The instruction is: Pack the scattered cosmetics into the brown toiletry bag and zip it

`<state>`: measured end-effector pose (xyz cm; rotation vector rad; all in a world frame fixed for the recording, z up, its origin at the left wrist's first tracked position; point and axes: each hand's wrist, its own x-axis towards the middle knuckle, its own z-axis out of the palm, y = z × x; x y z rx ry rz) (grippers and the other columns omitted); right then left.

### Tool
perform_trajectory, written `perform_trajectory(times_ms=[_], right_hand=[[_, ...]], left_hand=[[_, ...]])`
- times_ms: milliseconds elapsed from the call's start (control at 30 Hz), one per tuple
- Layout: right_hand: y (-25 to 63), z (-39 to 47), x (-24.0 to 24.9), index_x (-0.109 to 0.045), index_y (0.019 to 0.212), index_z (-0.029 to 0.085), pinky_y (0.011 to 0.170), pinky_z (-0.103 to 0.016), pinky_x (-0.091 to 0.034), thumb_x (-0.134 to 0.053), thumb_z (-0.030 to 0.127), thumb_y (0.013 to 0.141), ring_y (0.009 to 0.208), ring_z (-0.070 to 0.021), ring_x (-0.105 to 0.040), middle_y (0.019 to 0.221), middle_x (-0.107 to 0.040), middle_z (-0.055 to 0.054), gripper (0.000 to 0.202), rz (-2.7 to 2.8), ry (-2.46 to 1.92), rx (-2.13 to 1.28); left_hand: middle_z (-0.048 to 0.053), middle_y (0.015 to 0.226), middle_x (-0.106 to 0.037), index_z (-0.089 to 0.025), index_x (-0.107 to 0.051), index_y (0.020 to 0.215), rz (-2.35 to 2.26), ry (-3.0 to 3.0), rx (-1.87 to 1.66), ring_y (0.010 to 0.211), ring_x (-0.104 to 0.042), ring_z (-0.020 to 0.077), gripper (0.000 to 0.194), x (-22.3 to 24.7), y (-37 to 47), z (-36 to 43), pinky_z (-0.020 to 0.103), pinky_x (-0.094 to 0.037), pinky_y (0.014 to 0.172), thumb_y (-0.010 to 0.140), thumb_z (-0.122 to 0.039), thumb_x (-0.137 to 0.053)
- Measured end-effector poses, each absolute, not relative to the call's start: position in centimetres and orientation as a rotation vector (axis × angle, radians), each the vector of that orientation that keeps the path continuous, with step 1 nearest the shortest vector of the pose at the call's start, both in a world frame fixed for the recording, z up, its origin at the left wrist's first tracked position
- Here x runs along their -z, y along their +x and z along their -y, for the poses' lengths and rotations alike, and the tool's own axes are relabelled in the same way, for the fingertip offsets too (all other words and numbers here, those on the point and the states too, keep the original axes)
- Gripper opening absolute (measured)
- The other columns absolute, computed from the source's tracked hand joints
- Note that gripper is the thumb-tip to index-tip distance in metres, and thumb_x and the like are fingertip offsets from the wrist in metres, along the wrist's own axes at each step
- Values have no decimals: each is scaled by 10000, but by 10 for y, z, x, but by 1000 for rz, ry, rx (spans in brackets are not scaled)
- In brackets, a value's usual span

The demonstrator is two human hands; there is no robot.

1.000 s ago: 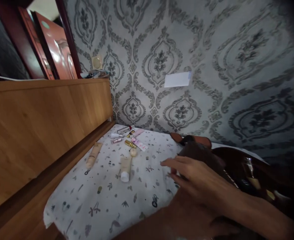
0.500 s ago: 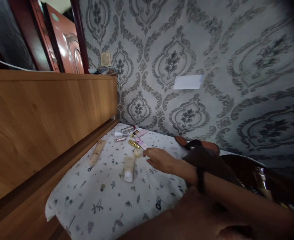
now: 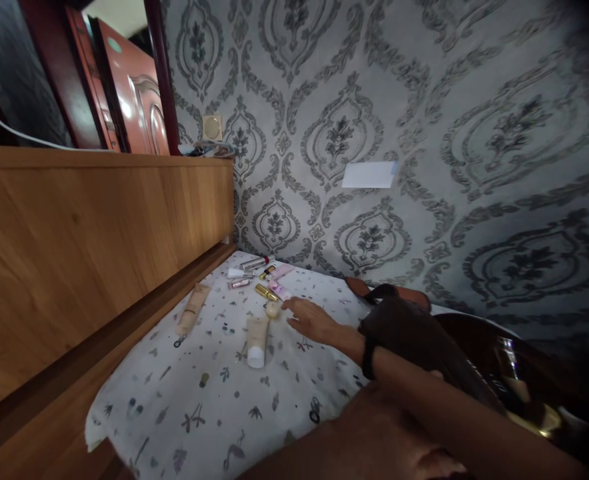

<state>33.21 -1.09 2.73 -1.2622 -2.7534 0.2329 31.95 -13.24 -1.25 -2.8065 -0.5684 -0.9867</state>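
My right hand (image 3: 308, 320), with a black band on its wrist, reaches over the patterned cloth (image 3: 214, 400). Its fingers are bent but apart, beside a small round cream jar (image 3: 273, 310) and a pink-and-white tube (image 3: 279, 290). A gold tube (image 3: 265, 292) lies just behind the jar. Nearer stands or lies a beige tube with a white cap (image 3: 257, 341); another beige tube (image 3: 193, 309) lies to the left. Under my right forearm, my left hand (image 3: 389, 427) grips the dark brown bag (image 3: 409, 333); its fingers are partly hidden.
Several small cosmetics lie near the wall, among them a silver tube (image 3: 254, 264) and a pink tube (image 3: 280, 271). A wooden panel (image 3: 99, 233) borders the left side. The bag's brown strap (image 3: 411, 297) rests by the wall, and a glossy bottle (image 3: 509, 360) shows inside the bag.
My right hand has shifted slightly left, closer to the jar and the pink-and-white tube. The view has tilted a little upward. The items on the cloth lie as before.
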Motion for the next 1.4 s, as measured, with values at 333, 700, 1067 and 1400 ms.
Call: perform_trajectory(times_ms=[333,700,1067,1400], right_hand=[[296,-13,3,-632,1131,167,957,-360,-453,-452,131,906,1109,-253,-593,1198,-652,-140,290,2694,-1193,-243],[297,-20,21,-589,1170,126,1036,-419,-392,-505,122,874,1145,-280,-543,1198,-633,-169,307,2493,-1165,-535],[289,-13,8,-604,1111,183,879,-404,-555,-563,423,860,962,-225,-666,1064,-686,-98,349,1668,-1069,-1329],[293,38,-44,-661,907,206,984,-322,-551,-854,228,660,1013,-173,-689,1024,-726,-26,315,926,-581,-1872]], left_hand=[[144,1560,-422,-64,-462,1429,632,-2782,873,1520,-221,283,513,26,315,133,446,-344,1210,1003,-351,-453],[79,1512,-507,-86,-471,1431,632,-2763,935,1513,-251,245,508,30,316,133,384,-252,1246,1048,-392,-338],[70,1523,-496,-82,-497,1420,539,-2737,930,1508,-269,233,497,37,315,132,424,-371,1189,1050,-367,-325],[46,1550,-460,-138,-419,1488,620,-2750,887,1525,-204,266,536,31,309,139,447,-344,1210,1028,-412,-409]])
